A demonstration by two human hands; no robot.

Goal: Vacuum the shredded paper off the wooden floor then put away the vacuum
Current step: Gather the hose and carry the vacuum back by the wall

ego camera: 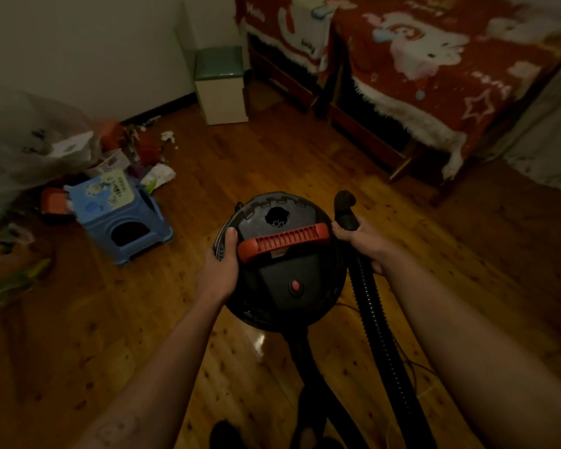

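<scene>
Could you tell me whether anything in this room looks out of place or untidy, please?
Yes: torn paper scraps litter the floor by the far wall, beside a heap of bags and packaging around the blue stool. The vacuum and hose look intact.

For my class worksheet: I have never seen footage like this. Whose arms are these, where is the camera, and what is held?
This picture comes from a camera worn on a person's head, looking down at their own arms. The left hand grips the rim of a black, red-handled drum vacuum; the right hand holds the end of its ribbed hose. Below is a wooden floor. Paper scraps lie near the far wall; a blue stool stands at left.
</scene>
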